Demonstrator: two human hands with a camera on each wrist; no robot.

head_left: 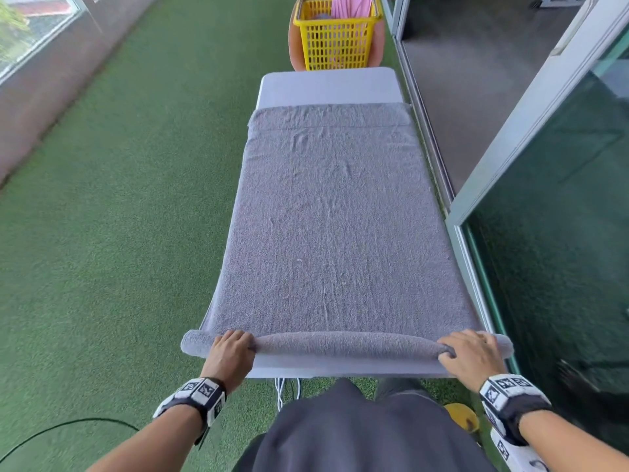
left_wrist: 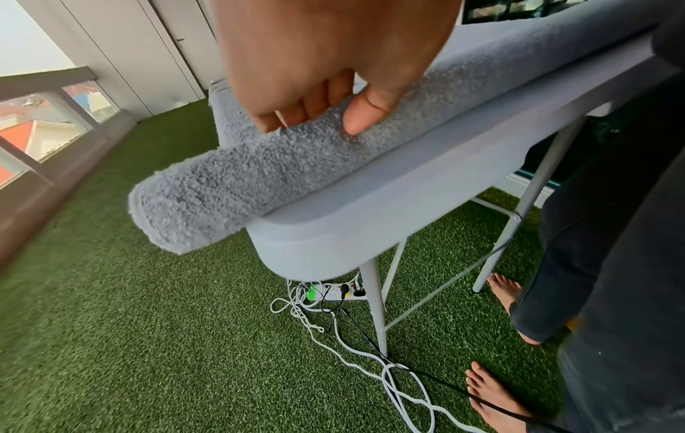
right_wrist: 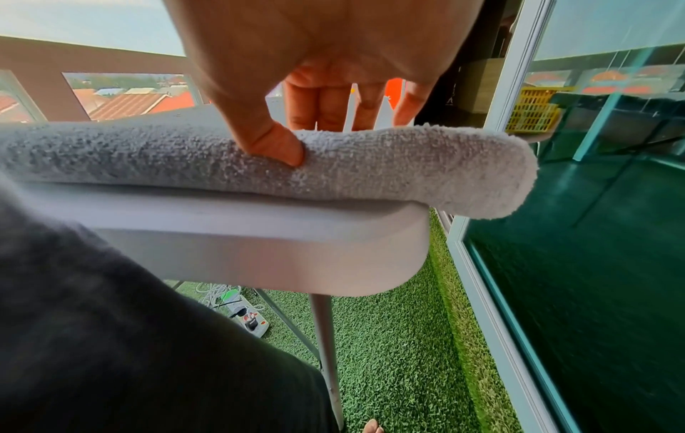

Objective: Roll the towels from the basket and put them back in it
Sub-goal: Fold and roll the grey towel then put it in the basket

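A grey towel (head_left: pixel 335 212) lies flat along the narrow white desk (head_left: pixel 328 86), covering nearly all of it; only its near end is turned over into a thin roll (head_left: pixel 343 345) that sits at the desk's near edge and pokes out past both sides. The left hand (head_left: pixel 229 350) grasps the roll near its left end, thumb (left_wrist: pixel 365 115) pressed on the near face and fingers curled over the top; the right hand (head_left: pixel 471 354) holds it the same way near the right end, thumb (right_wrist: pixel 276 145) dug into the pile. So both grips are closed on the roll, neither released.

Judging by how little is wound up, the rolling has barely begun; to do it well I would keep both hands level and moving together, so that the roll stays square to the long edges and does not cone; firm pressure into the desk should keep the core tight.

The cloth is thick looped terry, soft and springy, faintly creased in the middle with a flat woven band near the far hem; the desk top is smooth hard plastic with rounded corners. Beyond its far end stands the yellow slotted plastic basket (head_left: pixel 335 39), with something pink (head_left: pixel 350 5) showing in it; green artificial grass (head_left: pixel 119 199) covers the floor.
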